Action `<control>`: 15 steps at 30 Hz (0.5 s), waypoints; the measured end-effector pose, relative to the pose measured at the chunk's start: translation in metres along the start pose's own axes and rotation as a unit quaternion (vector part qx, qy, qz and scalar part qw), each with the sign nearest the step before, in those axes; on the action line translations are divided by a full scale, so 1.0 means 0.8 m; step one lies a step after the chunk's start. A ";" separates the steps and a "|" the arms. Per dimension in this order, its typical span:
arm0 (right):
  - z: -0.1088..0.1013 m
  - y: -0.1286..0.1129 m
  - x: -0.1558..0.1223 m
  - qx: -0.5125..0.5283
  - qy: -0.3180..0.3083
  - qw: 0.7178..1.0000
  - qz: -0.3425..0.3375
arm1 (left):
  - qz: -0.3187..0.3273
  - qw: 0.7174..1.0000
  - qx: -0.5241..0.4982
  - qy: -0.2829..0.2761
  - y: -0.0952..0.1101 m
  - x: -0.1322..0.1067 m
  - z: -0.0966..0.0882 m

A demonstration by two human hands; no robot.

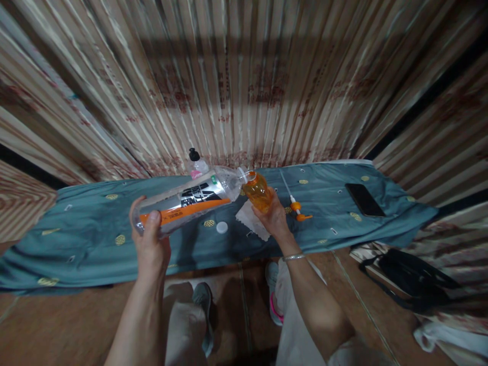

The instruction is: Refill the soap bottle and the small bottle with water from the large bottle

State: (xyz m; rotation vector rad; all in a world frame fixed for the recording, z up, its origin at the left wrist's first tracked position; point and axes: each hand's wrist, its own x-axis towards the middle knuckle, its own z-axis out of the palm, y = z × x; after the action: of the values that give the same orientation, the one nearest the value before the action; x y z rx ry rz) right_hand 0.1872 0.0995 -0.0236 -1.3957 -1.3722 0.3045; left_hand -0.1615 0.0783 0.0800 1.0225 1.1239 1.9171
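My left hand [150,236] is wrapped round the base of a large clear plastic bottle [190,199] with an orange and black label. The bottle is tilted, its mouth pointing right. Wrapped in my right hand [272,216] is a small orange see-through bottle [258,190], its neck up against the mouth of the large one. Whether liquid is flowing between them I cannot tell. Below them on the cloth lie a white cap [221,227] and a white tissue [252,219]. An orange pump head [297,207] with a long tube rests to the right.
A teal patterned cloth [99,231] covers the long table. A black phone [365,200] lies on its right part. Behind the large bottle stands a small clear bottle with a black top [194,155]. Striped curtains hang behind; a black bag [414,277] is at the lower right.
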 end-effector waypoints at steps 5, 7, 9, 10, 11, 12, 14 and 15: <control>0.002 0.003 0.000 0.002 0.002 1.000 -0.005 | -0.011 1.000 -0.006 0.010 0.000 0.001 0.001; 0.003 0.003 0.000 0.009 0.007 1.000 -0.011 | -0.008 1.000 -0.004 0.014 0.000 0.001 0.001; 0.004 0.002 -0.001 0.014 0.014 1.000 -0.015 | -0.004 1.000 -0.002 0.013 -0.001 0.002 0.001; 0.005 0.003 -0.001 0.015 0.017 1.000 -0.017 | -0.003 1.000 -0.001 0.012 -0.001 0.002 0.001; 0.005 0.003 -0.001 0.015 0.018 1.000 -0.019 | -0.002 1.000 -0.001 0.010 -0.002 0.001 0.001; 0.005 0.003 -0.001 0.014 0.018 1.000 -0.020 | 0.000 1.000 0.000 0.007 -0.002 0.001 0.000; 0.005 0.004 -0.001 0.011 0.017 1.000 -0.018 | 0.003 1.000 0.002 0.001 -0.003 0.000 -0.001; 0.004 0.005 -0.001 0.010 0.016 1.000 -0.016 | 0.004 1.000 0.001 -0.001 -0.003 0.000 -0.001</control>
State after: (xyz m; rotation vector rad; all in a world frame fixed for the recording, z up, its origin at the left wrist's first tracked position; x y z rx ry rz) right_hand 0.1863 0.1018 -0.0283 -1.3558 -1.3605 0.2725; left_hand -0.1618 0.0791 0.0778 1.0314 1.1221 1.9202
